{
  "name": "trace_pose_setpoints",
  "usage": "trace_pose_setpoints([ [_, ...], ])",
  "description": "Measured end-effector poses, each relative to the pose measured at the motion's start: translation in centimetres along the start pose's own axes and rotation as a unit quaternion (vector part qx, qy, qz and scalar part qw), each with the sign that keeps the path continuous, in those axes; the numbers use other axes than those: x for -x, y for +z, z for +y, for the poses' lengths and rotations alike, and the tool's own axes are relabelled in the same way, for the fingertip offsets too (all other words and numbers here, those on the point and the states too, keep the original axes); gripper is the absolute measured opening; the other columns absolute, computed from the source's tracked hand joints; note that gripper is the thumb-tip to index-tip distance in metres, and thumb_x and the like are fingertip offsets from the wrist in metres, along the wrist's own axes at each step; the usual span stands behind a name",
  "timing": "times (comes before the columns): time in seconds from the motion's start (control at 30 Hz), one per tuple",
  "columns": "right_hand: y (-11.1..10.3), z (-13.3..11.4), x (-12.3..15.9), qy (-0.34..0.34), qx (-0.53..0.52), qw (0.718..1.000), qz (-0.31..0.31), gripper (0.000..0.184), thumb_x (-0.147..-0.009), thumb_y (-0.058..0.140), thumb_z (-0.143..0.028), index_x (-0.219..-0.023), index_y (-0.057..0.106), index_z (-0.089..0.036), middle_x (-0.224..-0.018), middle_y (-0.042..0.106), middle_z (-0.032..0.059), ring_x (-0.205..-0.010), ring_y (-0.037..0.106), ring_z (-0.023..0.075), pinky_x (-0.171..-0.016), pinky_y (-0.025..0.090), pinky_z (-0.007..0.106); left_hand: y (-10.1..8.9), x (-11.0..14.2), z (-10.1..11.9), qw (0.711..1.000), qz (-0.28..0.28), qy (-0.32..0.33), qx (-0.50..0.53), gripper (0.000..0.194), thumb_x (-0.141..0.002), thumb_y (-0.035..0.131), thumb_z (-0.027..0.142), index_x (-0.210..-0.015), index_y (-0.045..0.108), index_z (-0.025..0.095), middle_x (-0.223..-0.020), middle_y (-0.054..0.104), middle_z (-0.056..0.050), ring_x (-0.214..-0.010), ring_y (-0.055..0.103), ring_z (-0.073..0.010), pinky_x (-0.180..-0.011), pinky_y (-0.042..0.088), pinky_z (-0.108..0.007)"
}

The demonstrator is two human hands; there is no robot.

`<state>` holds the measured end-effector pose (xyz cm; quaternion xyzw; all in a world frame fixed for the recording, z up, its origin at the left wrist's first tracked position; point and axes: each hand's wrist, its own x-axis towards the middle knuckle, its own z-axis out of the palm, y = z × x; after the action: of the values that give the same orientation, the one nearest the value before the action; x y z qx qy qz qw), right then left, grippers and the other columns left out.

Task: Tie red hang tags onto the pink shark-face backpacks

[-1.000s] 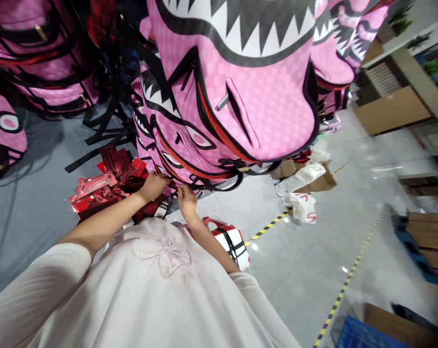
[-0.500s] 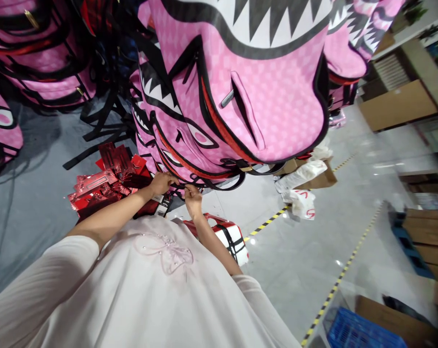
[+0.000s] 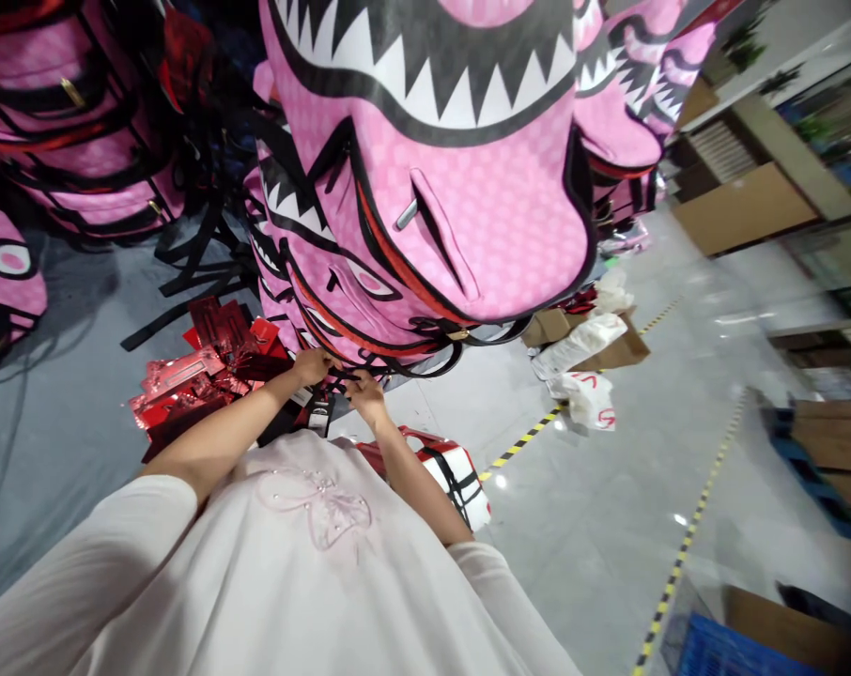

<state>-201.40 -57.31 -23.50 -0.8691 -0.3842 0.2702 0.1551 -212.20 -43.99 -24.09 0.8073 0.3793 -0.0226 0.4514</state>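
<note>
Head view: beside pink shark-print backpack (image 3: 500,221), left hand (image 3: 314,366) and right hand (image 3: 366,396) have curled fingers; whether gripping, I cannot tell.

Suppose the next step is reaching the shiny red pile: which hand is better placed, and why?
Probably the left hand: it is close beside the shiny red pile, while the right hand is farther off.

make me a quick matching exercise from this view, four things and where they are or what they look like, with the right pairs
1 large pink bag
2 shiny pieces
3 crate
4 left hand

A blue, at the lower right of the view
B close beside the right hand
C printed with white teeth
D red, heaped at the left forearm

Pairs: 1-C, 2-D, 3-A, 4-B
</note>
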Motion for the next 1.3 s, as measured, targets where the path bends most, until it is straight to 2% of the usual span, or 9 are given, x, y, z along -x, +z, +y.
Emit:
trace_pose_setpoints([
  [0.17, 0.1, -0.7, 0.0, 0.018, -0.037, 0.999, 0.023, 0.036, -0.098, 0.034, -0.03, -0.102, 0.067, -0.017, -0.067, 0.068, -0.001, -0.052, 0.058, 0.0108, -0.052, 0.043, 0.02, -0.7, 0.3, 0.4, 1.0, -0.016, 0.017, 0.005, 0.031, -0.089, 0.05, 0.013, -0.097, 0.078, 0.026, -0.101, 0.077, 0.001, -0.1, 0.07, -0.0156, -0.092, 0.049, -0.024],
  [0.27, 0.0, -0.6, 0.8, -0.031, 0.028, 0.995, 0.095, 0.033, -0.099, 0.037, -0.029, -0.101, 0.069, -0.02, -0.085, 0.073, 0.0028, -0.072, 0.065, 0.0124, -0.066, 0.043, 0.02, -0.9, 1.0, 0.3, 0.999, 0.001, 0.037, -0.021, 0.031, -0.087, 0.052, 0.012, -0.101, 0.076, 0.025, -0.107, 0.075, -0.001, -0.104, 0.069, -0.0187, -0.096, 0.048, -0.029],
  [0.37, -0.4, -0.3, 1.3, -0.063, 0.114, 0.985, 0.108, 0.034, -0.1, 0.037, -0.029, -0.1, 0.07, -0.02, -0.091, 0.073, 0.0056, -0.078, 0.065, 0.0137, -0.069, 0.04, 0.022, -0.8, 1.5, -0.4, 0.996, 0.024, 0.084, -0.032, 0.029, -0.086, 0.053, 0.017, -0.104, 0.074, 0.024, -0.111, 0.074, -0.004, -0.105, 0.068, -0.0211, -0.098, 0.047, -0.033],
  [0.5, -1.6, -0.5, 1.8, -0.02, 0.156, 0.984, 0.081, 0.03, -0.098, 0.041, -0.028, -0.096, 0.071, -0.02, -0.082, 0.072, 0.0065, -0.075, 0.064, 0.016, -0.065, 0.037, 0.023, -0.5, 2.3, -2.1, 0.989, -0.023, 0.078, 0.12, 0.03, -0.089, 0.052, 0.032, -0.109, 0.07, 0.018, -0.088, 0.073, -0.004, -0.081, 0.068, -0.0178, -0.079, 0.053, -0.029],
  [0.63, -2.7, -0.5, 2.1, 0.034, 0.042, 0.999, 0.008, 0.022, -0.09, 0.05, -0.021, -0.085, 0.071, -0.019, -0.091, 0.072, 0.0082, -0.09, 0.064, 0.0175, -0.073, 0.04, 0.023, -0.6, 3.9, -3.4, 0.963, -0.039, 0.097, 0.248, 0.039, -0.081, 0.06, 0.035, -0.115, 0.066, 0.016, -0.09, 0.071, -0.005, -0.084, 0.066, -0.0174, -0.079, 0.054, -0.031],
  [0.83, -3.0, -0.1, 1.1, 0.07, -0.124, 0.983, -0.116, 0.018, -0.086, 0.052, -0.015, -0.08, 0.069, -0.018, -0.088, 0.071, 0.0018, -0.082, 0.065, 0.0102, -0.071, 0.045, 0.017, -0.5, 5.9, -3.3, 0.97, 0.07, 0.152, 0.175, 0.038, -0.076, 0.057, 0.019, -0.113, 0.065, 0.019, -0.103, 0.069, -0.007, -0.102, 0.064, -0.02, -0.096, 0.052, -0.039],
  [1.03, -4.5, -1.0, 1.0, 0.136, -0.277, 0.94, -0.145, 0.006, -0.08, 0.063, -0.016, -0.08, 0.068, -0.014, -0.06, 0.062, -0.001, -0.046, 0.054, 0.0083, -0.051, 0.046, 0.02, 0.4, 5.9, -3.7, 0.967, 0.1, 0.203, 0.119, 0.026, -0.078, 0.053, 0.024, -0.1, 0.066, 0.026, -0.106, 0.069, -0.006, -0.108, 0.064, -0.024, -0.099, 0.051, -0.041],
  [1.2, -5.0, 0.0, 0.0, 0.163, -0.445, 0.848, -0.236, 0.012, -0.079, 0.073, -0.023, -0.078, 0.064, -0.015, -0.063, 0.061, -0.0033, -0.046, 0.056, 0.0061, -0.053, 0.047, 0.018, -0.2, 3.8, -4.4, 0.97, 0.135, 0.162, 0.117, 0.02, -0.083, 0.053, 0.044, -0.089, 0.066, 0.031, -0.089, 0.073, -0.001, -0.083, 0.07, -0.0275, -0.08, 0.058, -0.044],
  [1.3, -4.7, 0.8, 0.1, 0.147, -0.477, 0.824, -0.269, 0.013, -0.082, 0.073, -0.025, -0.08, 0.065, -0.015, -0.067, 0.063, -0.0027, -0.052, 0.061, 0.0071, -0.058, 0.048, 0.019, -0.5, 3.7, -3.9, 0.972, 0.107, 0.183, 0.1, 0.02, -0.081, 0.055, 0.044, -0.091, 0.067, 0.032, -0.092, 0.074, 0.0, -0.086, 0.071, -0.0283, -0.08, 0.058, -0.044],
])
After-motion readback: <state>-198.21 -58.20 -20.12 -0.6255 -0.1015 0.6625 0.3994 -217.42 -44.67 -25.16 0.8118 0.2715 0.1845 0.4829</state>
